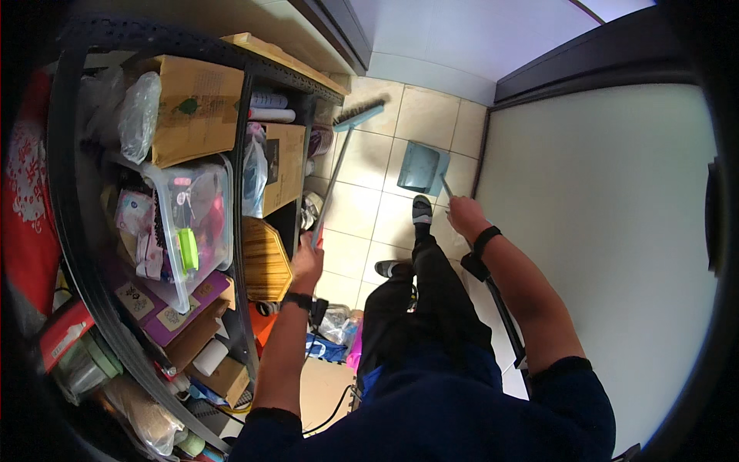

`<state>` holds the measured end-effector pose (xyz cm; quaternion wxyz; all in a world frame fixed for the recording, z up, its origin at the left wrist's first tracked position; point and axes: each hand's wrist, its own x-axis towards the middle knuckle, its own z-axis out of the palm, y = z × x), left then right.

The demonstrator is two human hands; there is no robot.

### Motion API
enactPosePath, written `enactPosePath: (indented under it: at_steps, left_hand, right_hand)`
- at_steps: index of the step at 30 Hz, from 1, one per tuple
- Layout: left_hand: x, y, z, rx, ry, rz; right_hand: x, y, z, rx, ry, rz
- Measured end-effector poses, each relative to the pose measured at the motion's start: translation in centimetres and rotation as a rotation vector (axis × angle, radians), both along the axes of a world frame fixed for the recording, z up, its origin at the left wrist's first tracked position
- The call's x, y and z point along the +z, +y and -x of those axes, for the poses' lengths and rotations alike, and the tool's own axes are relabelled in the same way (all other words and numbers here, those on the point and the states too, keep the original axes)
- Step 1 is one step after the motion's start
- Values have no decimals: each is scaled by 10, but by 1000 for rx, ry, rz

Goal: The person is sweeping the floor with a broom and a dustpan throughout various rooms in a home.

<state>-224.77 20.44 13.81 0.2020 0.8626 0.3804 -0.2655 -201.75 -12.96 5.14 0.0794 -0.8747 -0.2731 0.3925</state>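
Note:
My left hand [307, 261] grips the long handle of a broom [359, 117], whose blue head with dark bristles lies on the tiled floor near the wall at the top. With my right hand [466, 215] I hold the handle of a blue-grey dustpan [420, 167], which rests on the tiles in front of my foot. The broom head is up and to the left of the dustpan, apart from it. The dustpan's inside is too shaded to tell what it holds. Both wrists wear dark bands.
A black metal shelf rack [245, 173] on the left holds cardboard boxes [199, 110], a clear plastic bin [199, 231] and an octagonal wooden piece [262, 259]. Shoes [312, 209] sit by its base. A pale panel [589, 231] stands on the right. Bags [335, 326] lie behind my feet.

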Motion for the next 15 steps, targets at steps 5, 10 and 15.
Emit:
enactPosePath:
  at_steps: [5,10,15]
  left_hand:
    - [-43,41,-44,-68,41,-131]
    - [-73,69,-53,-107,101,-163]
    - [-89,75,-31,-179,149,-226]
  right_hand:
    - [23,5,-1,-58,17,47]
    - [5,-2,16,-126,4,-9]
    - [12,8,23,-184,9,-8]
